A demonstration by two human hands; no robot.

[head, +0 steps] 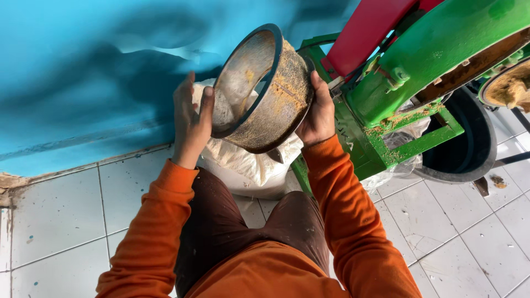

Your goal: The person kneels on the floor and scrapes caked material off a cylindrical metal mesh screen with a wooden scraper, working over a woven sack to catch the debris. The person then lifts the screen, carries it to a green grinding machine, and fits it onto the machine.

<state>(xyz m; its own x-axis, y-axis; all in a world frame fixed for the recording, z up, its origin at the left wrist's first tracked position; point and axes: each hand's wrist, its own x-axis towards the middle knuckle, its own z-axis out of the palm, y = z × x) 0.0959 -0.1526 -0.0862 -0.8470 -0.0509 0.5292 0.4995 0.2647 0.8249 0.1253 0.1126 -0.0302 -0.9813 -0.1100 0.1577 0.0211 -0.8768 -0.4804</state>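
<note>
A round metal mesh sieve [265,88] with a dark rim is tilted on its side above a white sack [243,163]. Yellowish crumbs stick to its mesh wall. My left hand [190,121] holds the sieve at its rim on the left. Around the sieve's back and right side, my right hand [319,110] grips the mesh wall. Both arms wear orange sleeves. The sack stands open on the tiled floor between my knees, partly hidden by the sieve.
A green and red metal machine [419,72] stands right of the sieve, dusted with crumbs. A black tub [469,149] sits under it with clear plastic beside it. A blue wall [83,72] runs behind. White floor tiles [55,221] surround me.
</note>
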